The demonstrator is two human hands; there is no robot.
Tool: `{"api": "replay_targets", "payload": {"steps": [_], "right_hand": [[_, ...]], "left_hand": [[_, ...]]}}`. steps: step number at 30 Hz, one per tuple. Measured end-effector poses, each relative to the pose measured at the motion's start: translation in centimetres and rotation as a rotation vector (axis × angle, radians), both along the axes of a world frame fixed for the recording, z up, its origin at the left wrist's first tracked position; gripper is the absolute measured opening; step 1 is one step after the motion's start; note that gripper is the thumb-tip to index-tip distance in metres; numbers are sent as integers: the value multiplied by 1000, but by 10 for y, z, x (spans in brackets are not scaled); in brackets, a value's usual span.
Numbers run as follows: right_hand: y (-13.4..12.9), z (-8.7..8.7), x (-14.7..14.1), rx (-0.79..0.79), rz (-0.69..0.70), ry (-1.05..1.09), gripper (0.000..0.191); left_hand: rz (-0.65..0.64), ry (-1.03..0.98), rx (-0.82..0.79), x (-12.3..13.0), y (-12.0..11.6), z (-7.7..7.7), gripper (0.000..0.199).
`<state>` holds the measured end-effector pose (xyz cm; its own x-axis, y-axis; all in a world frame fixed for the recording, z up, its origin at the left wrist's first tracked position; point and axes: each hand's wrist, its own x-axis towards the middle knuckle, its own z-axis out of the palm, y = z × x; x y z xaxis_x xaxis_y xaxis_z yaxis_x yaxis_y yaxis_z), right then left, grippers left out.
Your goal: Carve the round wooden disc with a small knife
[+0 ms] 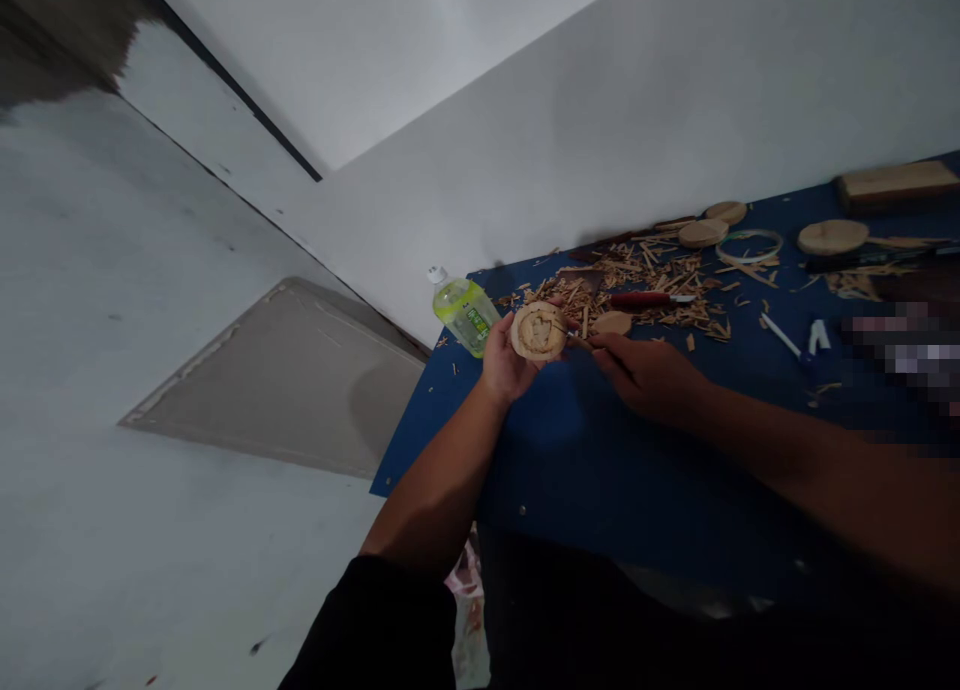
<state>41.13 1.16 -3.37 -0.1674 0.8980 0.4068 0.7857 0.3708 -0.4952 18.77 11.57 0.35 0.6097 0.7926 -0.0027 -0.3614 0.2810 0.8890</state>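
A round wooden disc [538, 331] with a carved recess in its face rests in my left hand [508, 365], whose fingers wrap round its edge. From the right, my right hand [646, 372] grips a thin carving tool [579, 341] with its end at the disc's right rim. The tool's tip is too small to make out. Behind the disc, wood shavings [622, 270] lie heaped on the blue table [555, 470], with a red-handled tool [640, 300] on top of them.
A green-labelled bottle [466, 313] stands left of my left hand, near the wall. Wooden discs [832, 236], a tape roll [748, 247], a wooden block [896, 183] and a white pen-like item [781, 336] lie to the right.
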Motion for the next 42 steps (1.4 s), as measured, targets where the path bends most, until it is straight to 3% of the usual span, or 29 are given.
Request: {"api": "replay_targets", "payload": {"steps": [7,14,21,26,33,39,42], "right_hand": [[0,0,1,-1,0,17,40],[1,-3,2,7,13,85,44],[-1,0,0,-13,-15,133,36],[-1,-1,0,11,-21,157,32],[0,-6,2,48,-31,203,24],[0,-5,2,49,-43,206,29],[1,-4,3,50,-21,210,30]], "left_hand": [[42,19,24,1,3,-1,62],[214,67,73,2,14,-10,53],[329,153,269,-1,16,-16,46],[293,173,256,-2,16,-18,47],[175,177,419,-3,11,-20,51],[79,151,388,-3,3,-12,73],[58,171,310,-4,3,-10,98]]}}
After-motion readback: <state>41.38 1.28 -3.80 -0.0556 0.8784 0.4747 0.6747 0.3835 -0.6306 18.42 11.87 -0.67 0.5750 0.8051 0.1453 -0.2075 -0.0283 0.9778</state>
